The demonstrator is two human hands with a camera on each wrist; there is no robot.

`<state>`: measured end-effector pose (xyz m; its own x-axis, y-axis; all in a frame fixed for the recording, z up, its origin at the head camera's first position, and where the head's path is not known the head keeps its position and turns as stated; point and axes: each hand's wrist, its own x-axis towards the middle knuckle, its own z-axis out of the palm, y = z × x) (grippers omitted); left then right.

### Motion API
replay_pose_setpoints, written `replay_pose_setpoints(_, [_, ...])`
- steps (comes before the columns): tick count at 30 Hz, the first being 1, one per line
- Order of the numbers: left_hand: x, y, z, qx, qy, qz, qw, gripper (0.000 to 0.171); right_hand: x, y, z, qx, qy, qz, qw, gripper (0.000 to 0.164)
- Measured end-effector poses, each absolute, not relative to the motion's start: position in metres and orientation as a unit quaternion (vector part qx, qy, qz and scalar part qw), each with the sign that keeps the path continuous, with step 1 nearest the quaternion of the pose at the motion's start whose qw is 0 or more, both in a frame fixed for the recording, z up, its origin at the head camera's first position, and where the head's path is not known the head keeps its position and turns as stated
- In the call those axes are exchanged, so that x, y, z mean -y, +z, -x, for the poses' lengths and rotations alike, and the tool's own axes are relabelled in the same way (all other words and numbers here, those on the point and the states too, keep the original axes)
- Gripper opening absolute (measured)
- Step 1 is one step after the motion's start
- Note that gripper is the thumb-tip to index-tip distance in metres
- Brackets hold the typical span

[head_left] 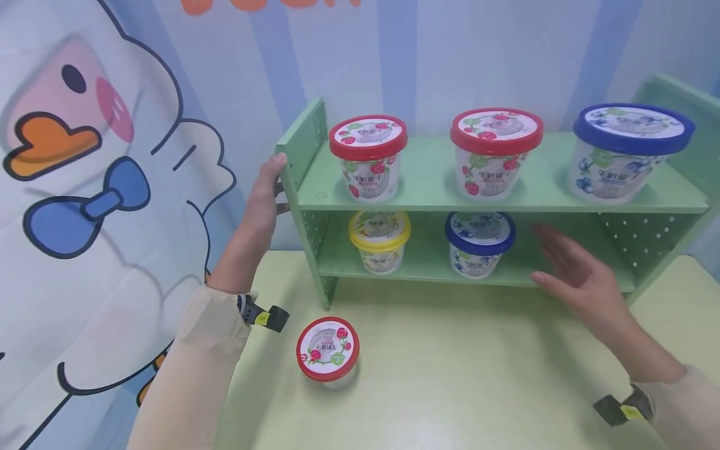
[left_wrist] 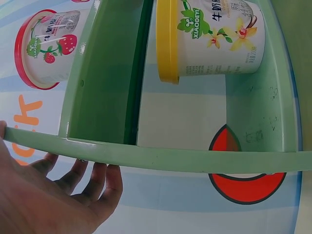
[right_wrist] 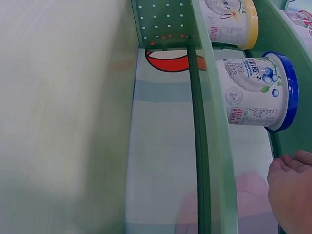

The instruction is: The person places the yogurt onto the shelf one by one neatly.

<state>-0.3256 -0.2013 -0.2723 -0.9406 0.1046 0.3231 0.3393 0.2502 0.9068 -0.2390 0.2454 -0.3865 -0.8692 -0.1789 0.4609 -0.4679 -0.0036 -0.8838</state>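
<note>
My left hand (head_left: 260,197) holds the left side panel of a green two-tier shelf (head_left: 306,140). Its thumb lies at the panel's front edge; in the left wrist view its bent fingers (left_wrist: 111,183) touch the outer face. With fingers spread and nothing held, my right hand (head_left: 585,281) reaches to the lower tier's opening, right of a blue-lidded ice cream cup (head_left: 478,244). In the right wrist view, that hand (right_wrist: 295,190) is close by the blueberry cup (right_wrist: 253,92). Left of this cup stands a yellow-lidded cup (head_left: 380,242), vanilla-flowered in the left wrist view.
On the upper tier stand two red-lidded strawberry cups, one on the left (head_left: 368,159) and one mid-shelf (head_left: 495,156), and a blue-lidded cup (head_left: 624,156) on the right. Another red-lidded cup (head_left: 328,350) is on the pale table (head_left: 439,369). A cartoon-printed wall (head_left: 360,69) rises behind.
</note>
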Motion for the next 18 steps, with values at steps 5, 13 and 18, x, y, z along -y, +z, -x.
replay_pose_setpoints(5, [0.201, -0.272, 0.325, 0.788, -0.591, 0.139, 0.1, 0.074, -0.245, -0.389, 0.234, 0.676, 0.686, -0.242, 0.12, 0.07])
replay_pose_setpoints(13, [0.201, -0.272, 0.325, 0.789, -0.59, 0.14, 0.101, 0.072, -0.245, -0.396, 0.227, 0.613, 0.728, -0.257, 0.166, 0.062])
replay_pose_setpoints(18, [0.201, -0.272, 0.324, 0.785, -0.597, 0.134, 0.096, 0.071, -0.239, -0.403, 0.218, 0.609, 0.729, -0.256, 0.181, 0.054])
